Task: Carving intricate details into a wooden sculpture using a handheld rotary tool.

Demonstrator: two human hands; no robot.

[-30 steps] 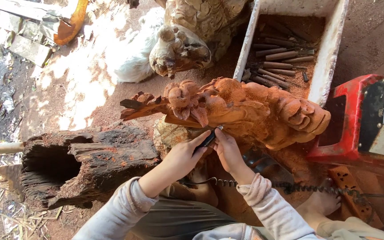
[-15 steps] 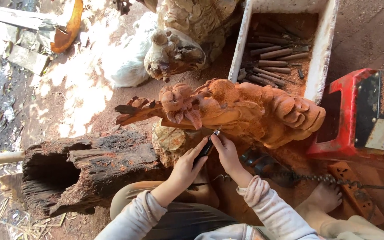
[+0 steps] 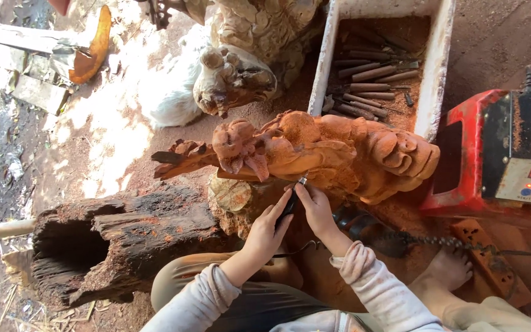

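Head view: two hands [image 3: 293,224] grip one rotary tool [image 3: 291,200]; one reddish carving [image 3: 314,154].

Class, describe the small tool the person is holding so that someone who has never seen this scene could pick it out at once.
Find the big orange-brown wood carving lying across the middle. Under its lower edge both hands meet, left hand and right hand. Between them is a slim black pen-like tool, its metal tip at the carving, unlike the wooden-handled chisels in the white box.

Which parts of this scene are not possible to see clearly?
- Head view: tool tip, hidden where it meets the carving.
- Left hand and right hand: palms hidden, only backs show.
- Red machine: cut by the right edge.
- Chisels in the box: too small to tell apart.
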